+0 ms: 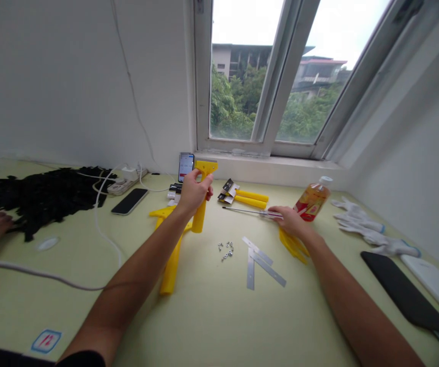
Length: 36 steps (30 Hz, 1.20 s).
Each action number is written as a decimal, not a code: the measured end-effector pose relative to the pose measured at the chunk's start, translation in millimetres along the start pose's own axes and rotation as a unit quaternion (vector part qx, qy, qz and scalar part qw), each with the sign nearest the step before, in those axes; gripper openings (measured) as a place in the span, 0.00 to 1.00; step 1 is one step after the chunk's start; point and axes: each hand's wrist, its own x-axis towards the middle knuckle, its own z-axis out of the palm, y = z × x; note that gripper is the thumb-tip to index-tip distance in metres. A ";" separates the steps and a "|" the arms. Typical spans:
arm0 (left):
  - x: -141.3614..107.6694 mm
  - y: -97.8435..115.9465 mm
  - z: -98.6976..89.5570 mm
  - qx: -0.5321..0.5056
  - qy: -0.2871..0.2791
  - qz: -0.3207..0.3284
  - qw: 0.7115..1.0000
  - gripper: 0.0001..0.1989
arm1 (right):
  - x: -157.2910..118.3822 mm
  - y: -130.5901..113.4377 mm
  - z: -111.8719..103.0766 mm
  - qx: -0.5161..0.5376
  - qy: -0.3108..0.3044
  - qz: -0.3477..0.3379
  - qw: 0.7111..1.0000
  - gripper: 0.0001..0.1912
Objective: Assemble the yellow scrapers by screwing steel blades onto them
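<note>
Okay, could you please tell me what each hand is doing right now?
Left hand: closed around a yellow scraper, held upright.
Right hand: closed on the handle of a screwdriver.

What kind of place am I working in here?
Probably a small hand-assembly workspace by a window: loose screws and flat metal blades lie on the table, and the right hand holds a screwdriver.
</note>
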 end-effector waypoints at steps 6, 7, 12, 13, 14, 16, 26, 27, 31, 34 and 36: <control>-0.6 -2.0 0.9 0.007 -0.008 -0.007 1.000 0.12 | -4.4 -73.6 6.0 -0.036 -0.011 -0.078 0.996 0.14; -1.1 -1.4 1.5 0.009 -0.010 -0.011 1.000 0.12 | -7.0 -91.8 11.3 -0.028 -0.033 -0.103 0.994 0.11; -4.5 1.1 4.9 0.009 -0.039 -0.030 0.999 0.15 | -22.3 -156.5 40.7 -0.011 -0.143 -0.226 0.963 0.08; -5.0 0.9 5.5 0.009 -0.047 -0.034 0.998 0.15 | -24.3 -160.3 44.4 -0.019 -0.145 -0.230 0.962 0.08; -5.4 0.6 5.9 0.007 -0.056 -0.037 0.998 0.14 | -25.6 -161.5 47.2 -0.027 -0.145 -0.231 0.962 0.09; -6.1 -0.2 6.4 -0.002 -0.070 -0.043 0.997 0.14 | -26.6 -159.2 50.3 -0.041 -0.149 -0.230 0.961 0.09; -7.6 2.6 5.1 -0.041 -0.134 -0.093 0.986 0.13 | -30.0 -161.0 56.1 -0.087 -0.161 -0.238 0.954 0.07; -7.5 2.7 4.9 -0.035 -0.136 -0.096 0.985 0.13 | -30.8 -162.2 57.1 -0.090 -0.161 -0.238 0.954 0.07; -6.9 1.1 3.8 0.122 -0.101 -0.016 0.987 0.17 | -29.4 -163.7 51.3 -0.046 -0.134 -0.227 0.964 0.06; -8.4 -0.8 2.6 0.290 -0.078 0.157 0.941 0.17 | -23.4 -158.4 30.5 0.039 -0.087 -0.187 0.978 0.05; -11.5 -0.7 2.6 0.368 -0.080 0.239 0.895 0.17 | -18.6 -151.5 12.6 0.122 -0.060 -0.162 0.977 0.05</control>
